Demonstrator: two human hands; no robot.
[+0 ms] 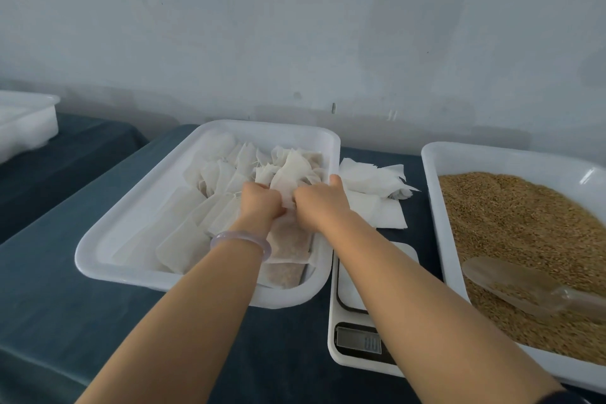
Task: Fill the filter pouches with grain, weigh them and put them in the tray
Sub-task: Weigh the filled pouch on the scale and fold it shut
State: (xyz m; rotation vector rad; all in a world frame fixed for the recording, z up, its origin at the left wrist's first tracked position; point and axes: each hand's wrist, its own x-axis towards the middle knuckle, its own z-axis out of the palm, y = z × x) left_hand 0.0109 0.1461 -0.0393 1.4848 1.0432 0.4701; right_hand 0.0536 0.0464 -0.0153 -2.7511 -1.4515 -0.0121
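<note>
fingers (275, 203) of the left hand (259, 207) and right hand (319, 207) curl tight on a filter pouch (290, 180) over the right side of the tray (108, 239). i judge it soft, light and easily torn, so i'd hold it by its top edge.

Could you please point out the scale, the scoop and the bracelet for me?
scale (350, 287), head view, on its white platform.
scoop (501, 279), head view, on its clear bowl.
bracelet (241, 235), head view, on the band at the wrist.
</note>
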